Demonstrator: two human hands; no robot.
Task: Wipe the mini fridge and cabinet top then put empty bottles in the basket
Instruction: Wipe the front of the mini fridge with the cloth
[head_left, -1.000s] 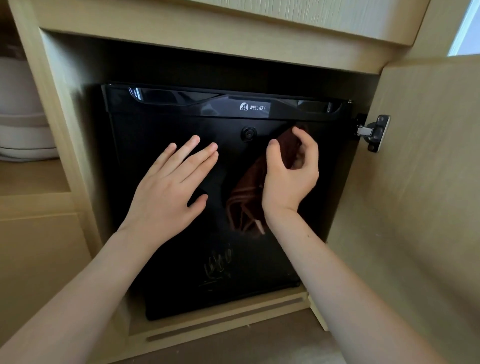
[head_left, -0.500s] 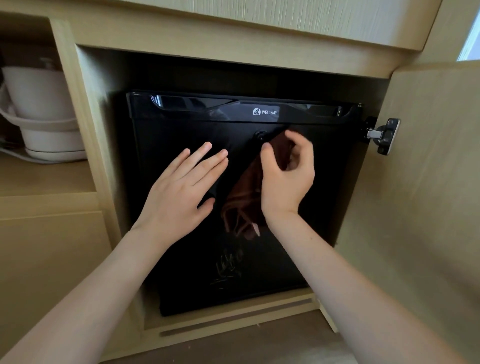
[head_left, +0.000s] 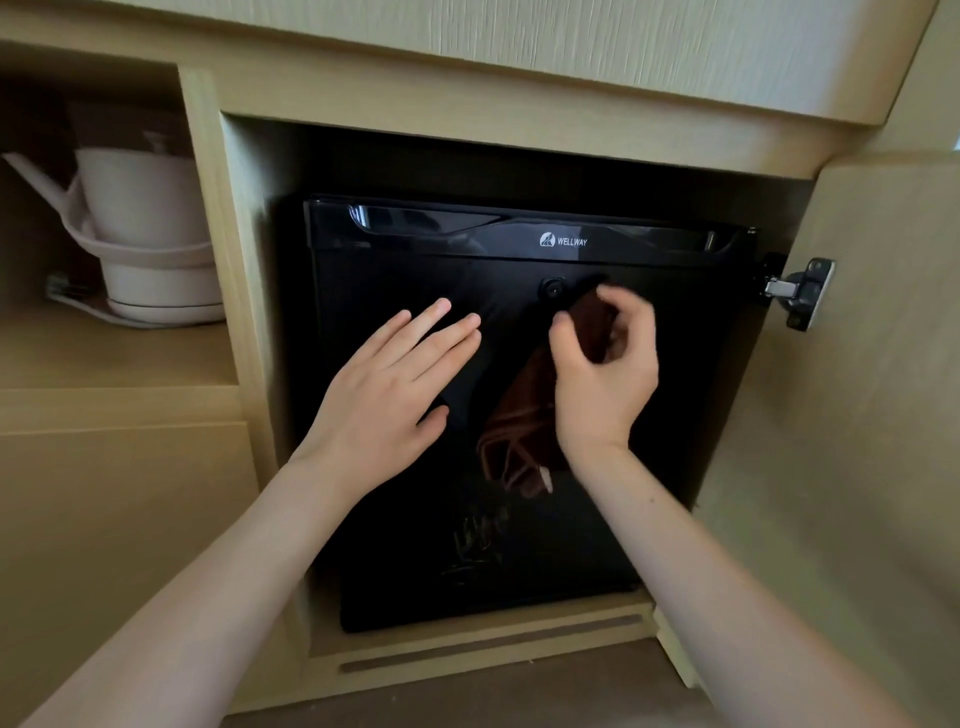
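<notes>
A black mini fridge (head_left: 675, 415) stands inside a light wooden cabinet (head_left: 467, 119), its glossy door closed and facing me. My right hand (head_left: 602, 384) pinches a dark brown cloth (head_left: 524, 426) against the upper middle of the fridge door, just below the round lock; the cloth hangs down from the fingers. My left hand (head_left: 389, 395) lies flat on the door to the left of the cloth, fingers spread, holding nothing. No bottles or basket are in view.
The cabinet door (head_left: 857, 441) stands open at the right, with a metal hinge (head_left: 800, 293) near the fridge's top corner. A white kettle (head_left: 140, 234) on its base sits in the open shelf at the left. A wooden lip runs below the fridge.
The view has shifted left, showing more of the kettle shelf. My right hand's fingers have curled a little tighter on the cloth; both hands stay at about the same place on the fridge door.
</notes>
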